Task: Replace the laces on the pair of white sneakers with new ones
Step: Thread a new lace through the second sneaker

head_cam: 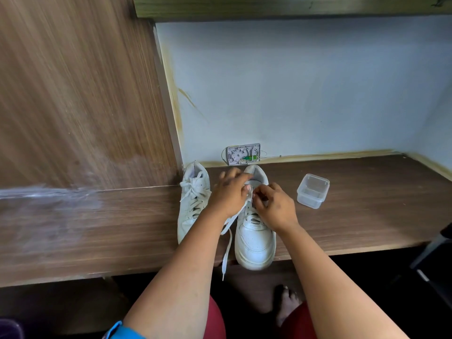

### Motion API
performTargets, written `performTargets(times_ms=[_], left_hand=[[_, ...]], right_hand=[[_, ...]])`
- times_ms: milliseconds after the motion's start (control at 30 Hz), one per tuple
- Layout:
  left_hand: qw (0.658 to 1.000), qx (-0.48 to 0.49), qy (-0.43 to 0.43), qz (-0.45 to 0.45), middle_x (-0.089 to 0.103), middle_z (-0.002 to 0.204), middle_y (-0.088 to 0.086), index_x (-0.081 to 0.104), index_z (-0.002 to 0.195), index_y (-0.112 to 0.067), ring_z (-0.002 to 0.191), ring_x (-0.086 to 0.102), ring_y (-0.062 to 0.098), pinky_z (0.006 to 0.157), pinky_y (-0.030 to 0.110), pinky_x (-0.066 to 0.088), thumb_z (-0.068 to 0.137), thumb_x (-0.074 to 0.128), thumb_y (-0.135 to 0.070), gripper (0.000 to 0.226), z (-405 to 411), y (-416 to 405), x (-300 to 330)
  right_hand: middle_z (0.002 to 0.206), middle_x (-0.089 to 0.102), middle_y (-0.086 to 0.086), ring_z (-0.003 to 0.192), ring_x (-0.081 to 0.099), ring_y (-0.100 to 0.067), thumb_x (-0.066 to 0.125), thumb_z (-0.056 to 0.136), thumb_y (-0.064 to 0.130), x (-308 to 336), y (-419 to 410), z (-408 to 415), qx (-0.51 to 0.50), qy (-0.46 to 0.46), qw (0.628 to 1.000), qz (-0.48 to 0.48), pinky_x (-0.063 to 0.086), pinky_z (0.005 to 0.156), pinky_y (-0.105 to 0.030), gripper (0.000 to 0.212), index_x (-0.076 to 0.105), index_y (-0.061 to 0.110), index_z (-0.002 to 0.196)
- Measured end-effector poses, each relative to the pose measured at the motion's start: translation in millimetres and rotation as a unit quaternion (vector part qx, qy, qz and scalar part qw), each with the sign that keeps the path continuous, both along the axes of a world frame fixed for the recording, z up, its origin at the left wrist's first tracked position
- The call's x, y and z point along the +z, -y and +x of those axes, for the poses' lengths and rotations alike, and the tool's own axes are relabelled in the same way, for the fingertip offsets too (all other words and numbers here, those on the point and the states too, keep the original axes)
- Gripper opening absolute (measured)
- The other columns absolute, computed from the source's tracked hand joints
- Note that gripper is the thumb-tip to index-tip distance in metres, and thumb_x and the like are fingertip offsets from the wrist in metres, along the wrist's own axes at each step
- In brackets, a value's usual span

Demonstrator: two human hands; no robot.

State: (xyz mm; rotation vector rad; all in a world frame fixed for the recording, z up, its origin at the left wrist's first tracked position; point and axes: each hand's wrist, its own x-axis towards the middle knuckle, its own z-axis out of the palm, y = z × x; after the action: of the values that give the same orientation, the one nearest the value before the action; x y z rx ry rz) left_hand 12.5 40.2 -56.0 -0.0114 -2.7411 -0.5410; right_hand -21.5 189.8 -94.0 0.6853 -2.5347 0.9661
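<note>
The right-hand sneaker (pixel 255 231) stands on the table (pixel 367 204) with its toe hanging a little over the near edge, pointed at the person, which puts the eyelets within easy reach of both hands. Its lace (pixel 227 255) is partly out: one loose end trails off the left side of the shoe and dangles past the table edge, while the lower eyelets look already empty. The left hand (pixel 228 194) rests over the tongue area, fingers curled, and seems to pinch the lace near the upper eyelets, though the exact grip is blurred. The right hand (pixel 274 206) meets it from the other side, fingers bent and pinching at the same spot, likely working the lace free of a hole; judging by this, the removal of the old lace is under way. Just beside it to the left, the second sneaker (pixel 193 204) sits fully laced and tied, apparently waiting its turn. To the right, apart from the shoes, a clear plastic container (pixel 313 190) stands closed, its contents not discernible. A small white wall box (pixel 243 154) sits behind, against the wall.
</note>
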Motion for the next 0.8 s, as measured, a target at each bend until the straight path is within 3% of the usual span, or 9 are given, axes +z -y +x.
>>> performTargets(times_ms=[100,200,300,367,467,533,633,800], left_hand=[[0.996,-0.061,0.046,0.045,0.055,0.128,0.004,0.06,0.124,-0.016,0.119,0.043,0.026,0.1,0.037,0.037,0.099,0.046,-0.019,0.029,-5.6,-3.0,0.3],[0.99,-0.073,0.041,0.112,0.064,0.106,0.009,0.063,0.105,-0.007,0.103,0.054,0.027,0.087,0.032,0.04,0.098,0.05,-0.015,0.017,-5.9,0.9,0.2],[0.974,-0.069,0.058,0.21,0.065,0.101,0.011,0.063,0.099,-0.007,0.091,0.058,0.024,0.078,0.027,0.043,0.098,0.052,-0.017,0.014,-4.5,6.9,0.4],[0.958,-0.07,0.069,0.269,0.066,0.103,0.007,0.064,0.1,-0.009,0.089,0.061,0.016,0.078,0.019,0.045,0.098,0.053,-0.016,0.013,-3.2,8.0,-0.7],[0.949,-0.063,0.066,0.302,0.062,0.109,0.004,0.066,0.111,-0.007,0.092,0.058,0.006,0.076,0.003,0.042,0.097,0.053,-0.009,0.019,-1.6,6.9,-2.8],[0.946,-0.047,0.06,0.315,0.057,0.112,0.005,0.062,0.117,-0.009,0.098,0.059,0.012,0.078,0.007,0.044,0.094,0.058,-0.009,0.023,-1.1,8.1,-3.5],[0.949,-0.016,0.084,0.304,0.06,0.09,-0.003,0.055,0.117,-0.014,0.079,0.057,0.008,0.071,0.015,0.045,0.088,0.067,-0.013,0.031,3.6,11.5,-3.0],[0.978,-0.05,0.029,0.201,0.059,0.078,-0.004,0.058,0.105,-0.01,0.062,0.05,-0.005,0.061,0.004,0.036,0.086,0.064,-0.004,0.02,6.0,5.0,-4.4]], right_hand=[[0.093,0.056,0.001,0.075,0.06,-0.021,0.062,0.088,0.029,1.0,-1.7,-1.7,0.019,0.002,1.0,-0.002,0.042,0.062,-0.029,0.014,0.066,0.02,0.098],[0.094,0.054,0.004,0.076,0.063,-0.016,0.063,0.088,0.031,2.7,-4.8,-4.6,0.044,0.024,0.998,-0.026,0.051,0.065,-0.032,0.012,0.066,0.021,0.093],[0.09,0.053,0.003,0.071,0.059,-0.011,0.063,0.088,0.024,8.3,-7.9,-7.8,0.028,0.045,0.993,-0.11,0.052,0.069,-0.035,0.008,0.066,0.017,0.087],[0.087,0.052,0.005,0.068,0.055,-0.005,0.066,0.088,0.022,12.6,-11.5,-10.3,0.028,0.063,0.989,-0.134,0.05,0.068,-0.029,0.006,0.067,0.018,0.085],[0.089,0.05,0.009,0.071,0.053,-0.001,0.071,0.085,0.028,12.2,-10.8,-8.6,0.074,0.086,0.989,-0.1,0.041,0.066,-0.011,0.01,0.073,0.022,0.093],[0.09,0.048,0.01,0.075,0.052,0.001,0.072,0.084,0.027,7.4,-7.4,-7.1,0.079,0.082,0.989,-0.09,0.039,0.067,-0.008,0.015,0.074,0.02,0.097],[0.092,0.048,0.008,0.076,0.052,0.001,0.068,0.088,0.021,5.8,-5.4,-7.1,0.074,0.09,0.989,-0.089,0.039,0.071,-0.013,0.013,0.073,0.015,0.099],[0.1,0.046,0.004,0.085,0.056,-0.018,0.065,0.088,0.017,3.5,-3.0,-6.8,0.066,0.072,0.995,-0.031,0.043,0.073,-0.025,0.021,0.069,0.013,0.108]])
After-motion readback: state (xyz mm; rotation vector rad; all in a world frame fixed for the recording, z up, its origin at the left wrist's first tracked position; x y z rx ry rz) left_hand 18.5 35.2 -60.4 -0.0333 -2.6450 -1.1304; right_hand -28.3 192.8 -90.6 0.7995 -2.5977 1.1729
